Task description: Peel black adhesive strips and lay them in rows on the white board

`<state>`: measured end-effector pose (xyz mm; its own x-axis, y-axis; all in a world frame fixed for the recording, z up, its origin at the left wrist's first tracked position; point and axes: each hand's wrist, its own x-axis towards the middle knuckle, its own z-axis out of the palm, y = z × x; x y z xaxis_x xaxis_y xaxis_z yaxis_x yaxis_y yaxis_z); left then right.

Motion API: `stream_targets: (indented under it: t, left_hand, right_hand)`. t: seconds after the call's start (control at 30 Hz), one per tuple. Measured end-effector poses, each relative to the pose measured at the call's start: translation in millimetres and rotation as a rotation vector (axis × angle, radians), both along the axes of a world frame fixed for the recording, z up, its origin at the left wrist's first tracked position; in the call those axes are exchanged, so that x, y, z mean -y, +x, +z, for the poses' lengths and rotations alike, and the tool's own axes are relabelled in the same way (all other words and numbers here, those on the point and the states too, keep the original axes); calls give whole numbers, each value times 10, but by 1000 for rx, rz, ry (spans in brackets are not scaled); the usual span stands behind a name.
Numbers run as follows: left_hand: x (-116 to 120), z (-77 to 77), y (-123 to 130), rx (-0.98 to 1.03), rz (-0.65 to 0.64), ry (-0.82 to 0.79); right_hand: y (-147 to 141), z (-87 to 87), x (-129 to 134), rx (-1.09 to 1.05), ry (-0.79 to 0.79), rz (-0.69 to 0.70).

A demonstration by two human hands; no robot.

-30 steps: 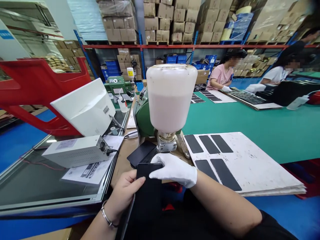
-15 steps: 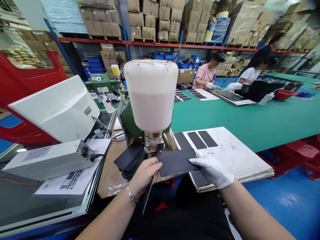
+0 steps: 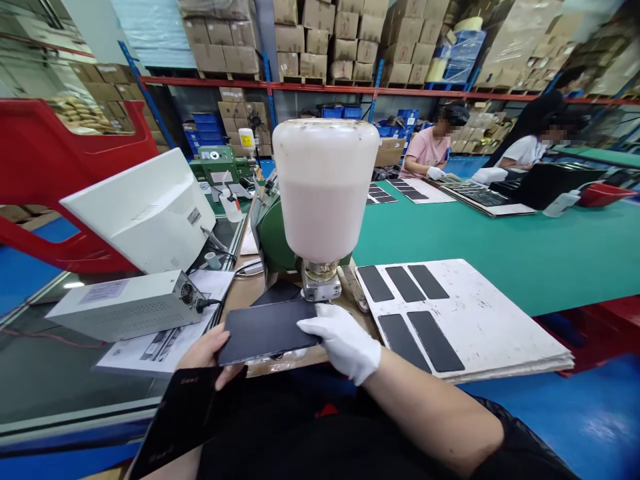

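Note:
A dark rectangular panel is held level below the dispenser's nozzle, between both hands. My bare left hand grips its left end and also holds a second dark panel, which slants down over the forearm. My white-gloved right hand pinches the right end, thumb on top. Above stands a translucent bottle of pale liquid on a metal fitting. Part of a pile of dark panels shows behind the held panel. Several dark panels lie on a white board to the right.
On the left stand a white monitor and a grey metal box with a cable. Across the green table, a person in pink and another in white sit by more panels. Red stools are at the right.
The held panel and both hands have moved left. The second panel, edge-on below my left hand before, now shows its broad face. The view has shifted, revealing more panels on the white board.

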<state>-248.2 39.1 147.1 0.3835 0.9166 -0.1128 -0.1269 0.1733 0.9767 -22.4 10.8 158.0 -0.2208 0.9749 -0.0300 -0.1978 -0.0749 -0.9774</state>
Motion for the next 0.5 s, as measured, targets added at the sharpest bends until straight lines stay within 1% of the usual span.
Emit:
stream_targets:
  t: [0.1,0.17,0.2,0.27,0.33,0.37,0.43,0.5]
  left_hand:
    - [75,-48,-345,-76,115,13]
    - [152,-83,-494,-166,189,17]
    - [191,-85,-534,-212,200,24]
    - [257,-35,-533,-280,167,69]
    - [293,84,-417,-331,53,171]
    - [296,159,-322,-356,-32,233]
    - [271,296,-84,-408,-251,323]
    - [201,361,172,-422,-459,340]
  right_hand:
    - [-248,83,-11,-10,42,81]
    - [-293,109,11,-10,79,107]
    - [-279,111,22,-16,97,127]
    - [-189,94,30,-18,110,185]
    - [-44,46,20,34,71,207]
    - [37,12,13,90,37,207]
    - [194,-66,14,256,-5,224]
    - [326,-144,50,407,2,287]
